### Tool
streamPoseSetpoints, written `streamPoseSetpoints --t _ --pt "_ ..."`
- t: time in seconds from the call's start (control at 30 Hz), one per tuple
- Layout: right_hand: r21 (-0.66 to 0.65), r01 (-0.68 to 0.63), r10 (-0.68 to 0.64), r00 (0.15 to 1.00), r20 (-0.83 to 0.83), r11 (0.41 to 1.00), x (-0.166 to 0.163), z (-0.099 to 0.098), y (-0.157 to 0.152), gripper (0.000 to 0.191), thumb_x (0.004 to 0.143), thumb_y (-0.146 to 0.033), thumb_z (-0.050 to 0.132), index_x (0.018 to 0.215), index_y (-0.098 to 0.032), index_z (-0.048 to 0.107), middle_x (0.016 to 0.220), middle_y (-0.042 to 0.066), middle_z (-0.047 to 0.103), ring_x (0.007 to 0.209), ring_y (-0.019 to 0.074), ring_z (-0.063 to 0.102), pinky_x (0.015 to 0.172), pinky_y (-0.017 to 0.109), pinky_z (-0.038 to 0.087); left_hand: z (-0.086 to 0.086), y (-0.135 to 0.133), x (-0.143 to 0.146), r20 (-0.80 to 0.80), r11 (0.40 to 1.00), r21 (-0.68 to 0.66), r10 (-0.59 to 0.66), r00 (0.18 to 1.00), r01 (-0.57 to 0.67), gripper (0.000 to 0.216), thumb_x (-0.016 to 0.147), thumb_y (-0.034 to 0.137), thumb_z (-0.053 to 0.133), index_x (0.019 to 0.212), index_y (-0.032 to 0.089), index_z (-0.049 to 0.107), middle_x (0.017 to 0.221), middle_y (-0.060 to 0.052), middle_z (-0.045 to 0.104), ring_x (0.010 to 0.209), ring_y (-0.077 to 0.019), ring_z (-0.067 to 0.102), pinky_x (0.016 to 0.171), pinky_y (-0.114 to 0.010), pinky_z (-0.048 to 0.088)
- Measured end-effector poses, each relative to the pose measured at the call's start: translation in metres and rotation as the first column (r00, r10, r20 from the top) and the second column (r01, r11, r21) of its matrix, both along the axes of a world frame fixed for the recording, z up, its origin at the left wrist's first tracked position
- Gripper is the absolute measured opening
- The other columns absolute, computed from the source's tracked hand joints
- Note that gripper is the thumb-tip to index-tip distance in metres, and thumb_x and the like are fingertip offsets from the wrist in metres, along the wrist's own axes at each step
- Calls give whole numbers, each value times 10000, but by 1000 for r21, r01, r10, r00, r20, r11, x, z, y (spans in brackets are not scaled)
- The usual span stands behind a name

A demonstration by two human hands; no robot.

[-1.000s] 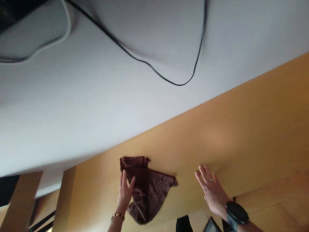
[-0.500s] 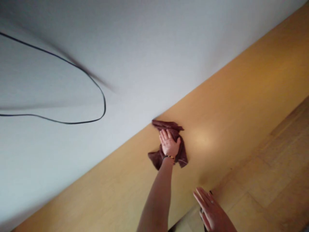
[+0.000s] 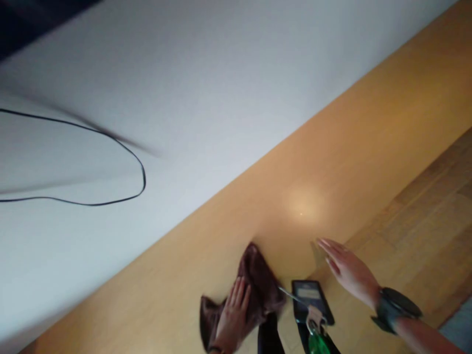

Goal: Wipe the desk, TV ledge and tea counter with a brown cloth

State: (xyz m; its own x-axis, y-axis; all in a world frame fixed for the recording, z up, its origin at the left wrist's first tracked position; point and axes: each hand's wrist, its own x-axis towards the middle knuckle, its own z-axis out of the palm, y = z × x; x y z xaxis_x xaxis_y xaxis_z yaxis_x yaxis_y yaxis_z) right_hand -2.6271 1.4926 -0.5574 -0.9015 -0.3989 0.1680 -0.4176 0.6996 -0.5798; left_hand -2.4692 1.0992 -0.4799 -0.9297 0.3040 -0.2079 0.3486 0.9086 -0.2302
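A dark brown cloth [image 3: 262,287] lies crumpled on a long, light wooden surface [image 3: 177,260] beside the white wall. My left hand [image 3: 234,307] rests flat on top of the cloth, fingers stretched out and close together, pressing it down. To the right, my right hand [image 3: 346,268] hovers near the surface's outer edge with its fingers extended and nothing in it. A dark watch [image 3: 400,305] is on that wrist. Between my hands hangs a black card holder [image 3: 312,297] with a metal clip and a green piece below it.
A black cable [image 3: 144,177] loops in front of the white wall [image 3: 228,108] on the left. A dark object [image 3: 40,22] fills the upper left corner. Wooden flooring [image 3: 431,206] runs along the right, with a blue-grey patch [image 3: 459,319] in the lower corner.
My left hand has drawn the cloth away from the wall edge, toward me. My right hand has moved up and right. The card holder and the dark corner object have come into view.
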Motion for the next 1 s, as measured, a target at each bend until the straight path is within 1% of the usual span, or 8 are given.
streamPoseSetpoints --t 0.1,0.23,0.4,0.57,0.7,0.8,0.93,1.0 --pt "1 -89 89 996 23 996 0 18 -38 545 922 -104 318 1436 -162 489 1431 87 517 1335 196 463 1125 399 436 21 -51 28 -63 998 4 66 996 -66 822 851 315 585 1576 273 199 1582 -109 340 1414 -296 418 1071 -425 510" --pt "27 -156 154 987 55 987 24 28 -75 607 879 -64 367 1463 -201 456 1499 34 447 1393 173 389 1184 382 355 19 -38 0 -78 977 136 173 982 -162 778 917 358 514 1583 317 114 1642 -81 208 1482 -294 288 1120 -470 461" --pt "118 -29 14 993 121 993 32 14 -58 601 856 -52 364 1444 -113 472 1524 110 397 1430 258 331 1161 457 374 -20 23 -63 -193 944 170 313 930 -283 762 974 277 398 1584 209 -54 1626 -159 232 1506 -338 190 1159 -583 368" --pt "209 139 -163 981 104 968 -2 -12 11 564 910 -94 353 1470 -46 409 1564 171 301 1477 286 207 1195 463 297 -33 129 -192 16 982 164 -96 995 92 631 978 323 401 1553 115 242 1628 -138 240 1517 -304 173 1212 -506 287" --pt "254 159 -181 981 64 954 -30 -24 46 561 914 -173 414 1465 -68 424 1553 202 302 1460 327 239 1168 488 315 -27 207 -279 59 959 196 -219 974 204 626 994 390 380 1527 70 302 1638 -133 196 1522 -303 148 1236 -490 217" --pt "258 164 -180 983 41 952 -38 -34 48 594 897 -261 495 1457 -71 437 1519 247 334 1419 388 303 1114 527 372 -23 182 -245 92 934 204 -315 944 292 606 1001 404 370 1531 116 311 1636 -96 221 1521 -281 166 1233 -483 226" --pt "221 176 -174 984 -28 959 -36 -52 36 787 774 -327 661 1466 -50 407 1561 285 193 1447 457 179 1074 526 423 -24 76 -128 173 847 212 -523 834 487 548 1006 467 361 1515 262 361 1560 2 404 1440 -207 373 1149 -362 374" --pt "213 181 -170 983 -68 960 -34 -59 32 845 740 -297 671 1485 -46 363 1593 267 79 1458 462 121 1065 515 440 -25 47 -108 225 774 243 -631 742 585 532 992 496 391 1491 313 397 1528 5 452 1409 -205 423 1117 -346 404"
